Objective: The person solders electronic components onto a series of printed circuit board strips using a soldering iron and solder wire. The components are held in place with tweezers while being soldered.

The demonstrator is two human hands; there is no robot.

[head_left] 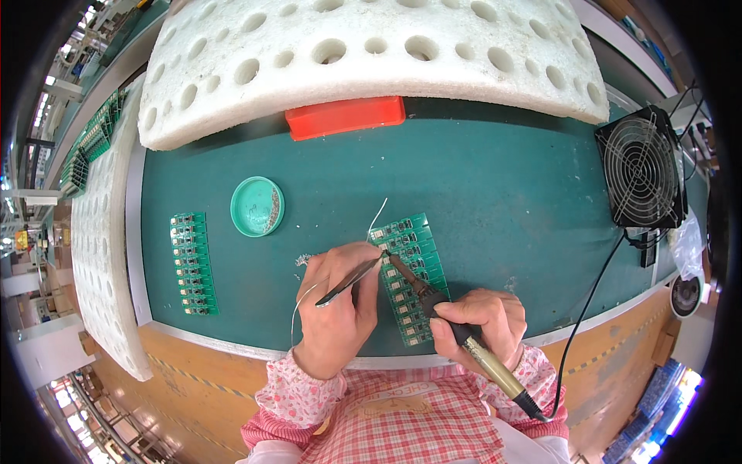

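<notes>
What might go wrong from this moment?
The left hand is close to the tip of the soldering iron, so a slip might burn it. The black cord crosses the edge of the table and could snag. The circuit board panel lies on the table and might shift under pressure.

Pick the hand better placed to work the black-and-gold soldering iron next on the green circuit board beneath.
Probably the right hand: it holds the iron, tip at the board; the left hand grips a slim metal tool.
</notes>
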